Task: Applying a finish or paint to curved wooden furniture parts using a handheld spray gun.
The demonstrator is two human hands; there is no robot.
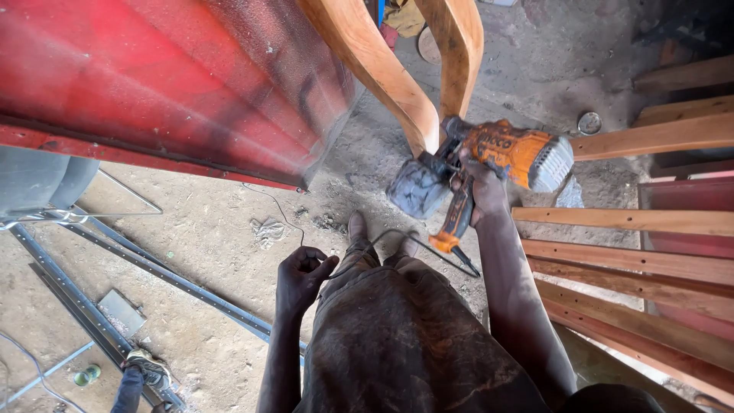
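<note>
Overhead, the head view showed the right hand (483, 191) clenched round the grip of an orange sander (489, 157), whose grey pad pressed against the lower end of a curved wooden leg (382, 73). A second curved leg (459, 46) rose just beside it. The left hand (302, 269) was closed, pinching the black cord (397, 237) that ran up to the sander's handle. Red sheet metal (153, 76) leaned at upper left over the dusty floor (214, 222). Wooden slats (627, 260) lay at right, metal rails (153, 268) at left. Another person's shoe (149, 371) showed at lower left.
</note>
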